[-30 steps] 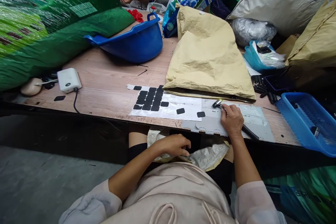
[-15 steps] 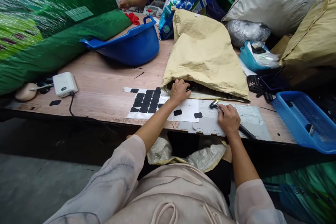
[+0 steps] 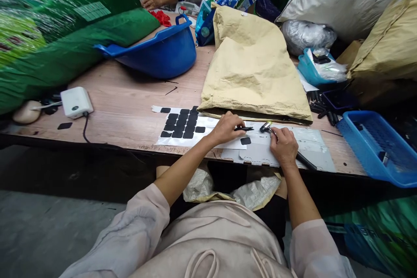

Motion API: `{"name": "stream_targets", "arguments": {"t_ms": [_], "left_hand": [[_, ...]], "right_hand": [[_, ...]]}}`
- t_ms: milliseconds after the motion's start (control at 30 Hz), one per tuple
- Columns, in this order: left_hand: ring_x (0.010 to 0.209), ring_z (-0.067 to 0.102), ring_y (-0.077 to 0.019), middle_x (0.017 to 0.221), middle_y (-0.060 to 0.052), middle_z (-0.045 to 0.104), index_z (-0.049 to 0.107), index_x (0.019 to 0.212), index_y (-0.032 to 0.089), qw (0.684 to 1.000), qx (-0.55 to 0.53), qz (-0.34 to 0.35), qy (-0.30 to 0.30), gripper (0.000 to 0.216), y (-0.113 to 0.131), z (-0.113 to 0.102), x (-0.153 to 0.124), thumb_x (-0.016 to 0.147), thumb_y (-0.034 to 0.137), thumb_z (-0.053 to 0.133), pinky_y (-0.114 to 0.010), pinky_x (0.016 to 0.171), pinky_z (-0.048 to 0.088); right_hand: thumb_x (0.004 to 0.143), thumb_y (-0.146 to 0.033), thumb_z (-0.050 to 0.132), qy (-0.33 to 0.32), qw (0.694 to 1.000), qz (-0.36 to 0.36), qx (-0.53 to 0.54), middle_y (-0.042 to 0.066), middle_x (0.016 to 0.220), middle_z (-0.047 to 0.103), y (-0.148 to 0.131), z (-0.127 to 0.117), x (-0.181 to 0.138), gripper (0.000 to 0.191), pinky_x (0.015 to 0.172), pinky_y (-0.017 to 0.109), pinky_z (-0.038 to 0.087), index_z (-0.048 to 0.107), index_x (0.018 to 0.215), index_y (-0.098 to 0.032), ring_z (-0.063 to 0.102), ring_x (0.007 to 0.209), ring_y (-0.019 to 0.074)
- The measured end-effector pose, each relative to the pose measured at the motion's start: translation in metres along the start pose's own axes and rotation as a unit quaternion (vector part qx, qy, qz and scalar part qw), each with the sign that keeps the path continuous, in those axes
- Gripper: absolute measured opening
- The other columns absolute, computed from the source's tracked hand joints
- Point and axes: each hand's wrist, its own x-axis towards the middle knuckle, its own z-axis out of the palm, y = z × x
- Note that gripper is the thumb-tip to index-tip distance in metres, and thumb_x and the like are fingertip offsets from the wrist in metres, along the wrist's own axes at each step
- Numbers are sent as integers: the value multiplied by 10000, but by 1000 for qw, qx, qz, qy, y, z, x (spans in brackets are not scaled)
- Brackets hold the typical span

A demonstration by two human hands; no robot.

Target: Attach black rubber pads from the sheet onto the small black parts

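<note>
While my right hand [image 3: 284,147] gripped a small hammer [image 3: 286,147] near the surface's [image 3: 130,104] front edge, my left hand [image 3: 226,128] pinched a thin black strip [image 3: 245,129] just beside it.

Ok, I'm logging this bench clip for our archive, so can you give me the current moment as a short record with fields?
setting: wooden table crowded with sacks
left hand: pinches a thin black strip over the white sheet
right hand: grips a small hammer, its metal head beside the strip
pads: black pads grouped on the sheet, one loose pad near the hands
behind: tan sack, blue basin
right edge: blue basket
others: another person's hand at the far end
</note>
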Motion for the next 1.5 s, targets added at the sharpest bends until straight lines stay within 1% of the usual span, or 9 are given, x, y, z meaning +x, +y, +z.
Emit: {"name": "stream_targets", "arguments": {"t_ms": [100,200,400,533,700,933,1100,1267,1500], "left_hand": [[985,567,-246,960,-45,711,755,966,224,1000,-27,-1,-11,152,-2,15,-10,862,332,778,-382,909,416],[1000,565,-243,970,-42,713,763,988,220,998,-58,-22,13,211,-8,25,-14,824,337,824,-374,915,431],[999,573,-243,959,-47,723,760,917,202,995,-91,-41,27,239,-12,27,-11,783,365,873,-361,887,458],[994,573,-239,950,-43,723,769,908,205,994,-95,-39,34,225,-12,29,-9,779,355,877,-360,897,455],[963,565,-228,913,-40,707,761,870,197,993,-102,-42,33,230,-16,32,-8,767,361,885,-352,886,441],[915,543,-216,869,-35,664,721,795,179,995,-89,-26,24,274,-18,33,-6,772,398,884,-342,851,417],[912,545,-217,837,-29,659,725,764,183,995,-92,-33,35,248,-15,33,-6,764,364,894,-338,851,421],[929,562,-218,872,-32,685,778,857,194,994,-98,-30,32,210,-13,32,-5,759,331,903,-356,897,428],[965,575,-229,893,-31,703,810,897,230,994,-97,-39,34,162,-12,33,-7,781,331,862,-376,920,448]], "right_hand": [[966,-258,554,2,1000,0,-3,75,952,660,0,0,0,263,795,341,406,753,1136,-232,525,895,232],[966,-262,555,0,1000,3,-2,76,960,665,2,1,0,272,795,342,410,752,1152,-235,529,894,231],[979,-273,532,-3,999,9,44,74,932,672,4,-5,6,275,821,340,447,756,1135,-234,558,892,228],[1024,-322,503,32,989,12,140,75,992,693,-25,-21,6,305,815,328,491,730,1210,-239,621,925,215],[1036,-324,501,-24,965,-40,258,68,963,699,-70,-29,-1,314,806,317,533,723,1238,-234,662,888,196],[1046,-310,483,-11,967,-48,250,71,969,707,-87,-30,-3,336,790,318,544,707,1288,-246,662,871,192],[1049,-305,459,-35,975,-57,212,55,911,688,-88,-23,-5,337,715,287,514,728,1242,-243,646,822,186],[1056,-330,457,1,977,-47,208,66,954,686,-83,-30,-5,347,766,293,520,702,1288,-245,645,859,189],[1051,-329,450,-29,981,-30,187,76,957,708,-77,-32,-10,360,757,298,524,724,1268,-243,665,880,197]]}}
